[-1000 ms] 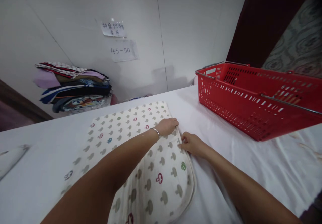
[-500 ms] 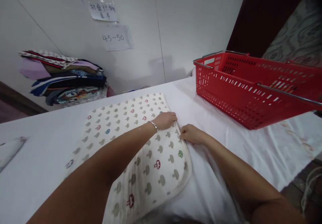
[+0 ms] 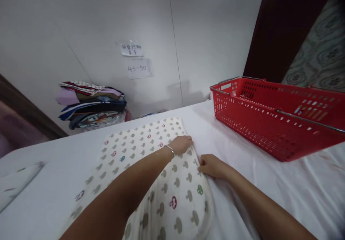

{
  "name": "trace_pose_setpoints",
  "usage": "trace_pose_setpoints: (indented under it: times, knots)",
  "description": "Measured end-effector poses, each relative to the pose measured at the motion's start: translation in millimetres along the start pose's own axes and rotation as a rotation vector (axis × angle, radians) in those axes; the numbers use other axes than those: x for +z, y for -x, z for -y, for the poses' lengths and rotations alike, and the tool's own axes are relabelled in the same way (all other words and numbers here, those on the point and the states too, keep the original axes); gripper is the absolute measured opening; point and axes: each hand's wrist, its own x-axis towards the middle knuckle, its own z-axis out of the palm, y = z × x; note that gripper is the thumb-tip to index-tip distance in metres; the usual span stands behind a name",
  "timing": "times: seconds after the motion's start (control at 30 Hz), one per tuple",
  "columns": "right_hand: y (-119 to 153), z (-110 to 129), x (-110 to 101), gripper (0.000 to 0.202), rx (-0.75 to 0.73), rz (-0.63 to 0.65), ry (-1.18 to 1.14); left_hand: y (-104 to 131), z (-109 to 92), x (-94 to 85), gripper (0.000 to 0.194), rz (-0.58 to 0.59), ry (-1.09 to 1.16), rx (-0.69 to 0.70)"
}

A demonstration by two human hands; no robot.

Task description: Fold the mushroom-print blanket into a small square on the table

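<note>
A white cloth (image 3: 176,182) printed with grey, red, green and blue mushrooms lies folded in layers before me. My left hand (image 3: 182,144), with a bracelet at the wrist, is closed on the cloth's right edge, its arm crossing over the fabric. Just nearer to me, my right hand (image 3: 211,165) pinches the same edge between thumb and fingers. Both hands are close together but do not touch.
A red basket (image 3: 258,128) with metal handles stands at the right on the white-covered table (image 3: 61,161). Stacked folded fabrics (image 3: 94,105) are at the back left. Another light cloth (image 3: 18,182) lies at the left edge. Paper notes (image 3: 140,68) hang on the wall.
The view has tilted up, so the cloth, basket and stack appear lower. My right hand has slid slightly nearer to me along the cloth's edge; my left hand keeps its place on it.
</note>
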Motion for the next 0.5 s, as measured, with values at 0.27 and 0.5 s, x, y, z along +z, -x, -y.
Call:
trace_pose_setpoints:
  times: [0.27, 0.5]
  knots:
    - [0, 1, 1, 0.006, 0.003, 0.013, -0.051, 1, 22, 6.1, 0.025, -0.042, -0.076, -0.034]
    - [-2, -3, 2, 0.006, -0.003, 0.061, -0.099, -8, 36, 5.9, 0.03, -0.003, -0.13, -0.068]
